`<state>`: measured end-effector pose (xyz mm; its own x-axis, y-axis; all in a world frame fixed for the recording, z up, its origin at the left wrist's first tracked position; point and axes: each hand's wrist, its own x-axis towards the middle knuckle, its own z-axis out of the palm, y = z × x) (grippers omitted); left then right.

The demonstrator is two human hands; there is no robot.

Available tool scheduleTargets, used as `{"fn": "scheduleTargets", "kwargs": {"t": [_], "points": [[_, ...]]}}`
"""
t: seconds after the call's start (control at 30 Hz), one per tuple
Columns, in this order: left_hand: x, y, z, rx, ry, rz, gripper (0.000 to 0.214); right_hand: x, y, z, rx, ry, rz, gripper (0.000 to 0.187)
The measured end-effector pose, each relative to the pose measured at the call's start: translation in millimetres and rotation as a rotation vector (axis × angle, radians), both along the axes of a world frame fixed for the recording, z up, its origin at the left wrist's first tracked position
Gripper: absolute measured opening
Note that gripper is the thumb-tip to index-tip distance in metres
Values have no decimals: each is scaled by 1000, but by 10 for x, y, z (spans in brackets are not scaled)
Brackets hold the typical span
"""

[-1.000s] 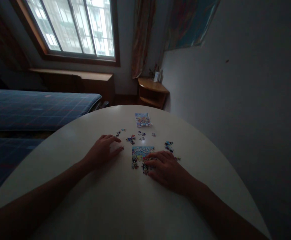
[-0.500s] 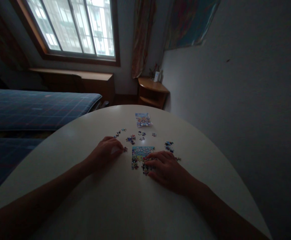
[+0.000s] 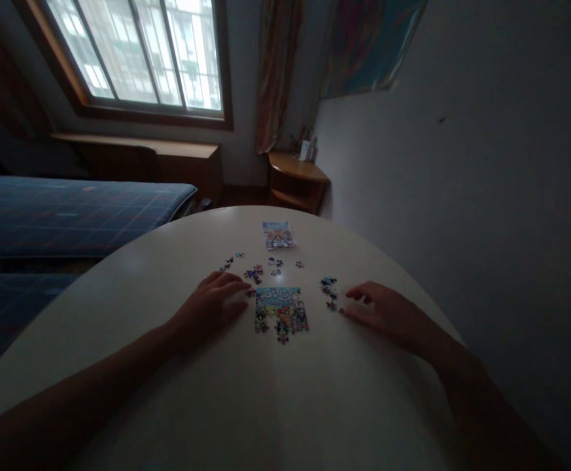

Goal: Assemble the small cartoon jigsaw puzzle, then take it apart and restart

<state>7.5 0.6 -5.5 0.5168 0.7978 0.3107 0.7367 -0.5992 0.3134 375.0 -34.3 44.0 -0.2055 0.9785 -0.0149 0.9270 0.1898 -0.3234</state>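
A partly joined jigsaw puzzle [image 3: 279,304] lies flat on the table, its lower edge uneven with gaps. My left hand [image 3: 216,299] rests at its left, fingers stretched out and apart from the thumb, the fingertips by a loose puzzle piece [image 3: 250,293]. To the right of the puzzle, my right hand [image 3: 386,311] is held low over the table with its fingers parted. Its thumb tip is beside a small piece [image 3: 341,310], whether touching I cannot tell. A cluster of loose pieces [image 3: 329,286] lies just left of that hand.
More loose pieces [image 3: 254,273] are scattered beyond the puzzle. A printed packet [image 3: 278,235] lies farther back on the round white table [image 3: 191,405]. A bed with a plaid mattress [image 3: 69,216] stands to the left, a wooden corner shelf [image 3: 299,167] behind, and a wall to the right.
My right hand has lifted off the puzzle and moved right to the loose pieces, uncovering the puzzle's right side. My left hand has shifted slightly right, its fingers more stretched.
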Motion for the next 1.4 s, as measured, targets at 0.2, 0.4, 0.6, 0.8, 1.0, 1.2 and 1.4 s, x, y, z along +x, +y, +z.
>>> {"fn": "scheduleTargets", "kwargs": {"t": [0.2, 0.4, 0.6, 0.8, 1.0, 1.2, 1.4], "points": [[-14, -27, -2, 58, 45, -1, 27, 43, -4, 20, -116, 42, -34, 26], [41, -96, 22, 106, -1, -67, 27, 14, 5, -33, -75, 85, 51, 11], [180, -292, 27, 71, 7, -397, 42, -48, -23, -25, -67, 108, 129, 9], [194, -312, 74, 22, 60, -496, 40, -201, -44, -46, -60, 131, 184, 8], [216, -313, 105, -17, 33, -510, 36, -432, -71, -74, -56, 181, 273, 6], [225, -316, 123, -17, 22, -530, 37, -528, -86, -142, -84, 221, 342, 8], [227, -315, 103, -17, -20, -540, 35, -534, -88, -137, -33, 224, 406, 22]]}}
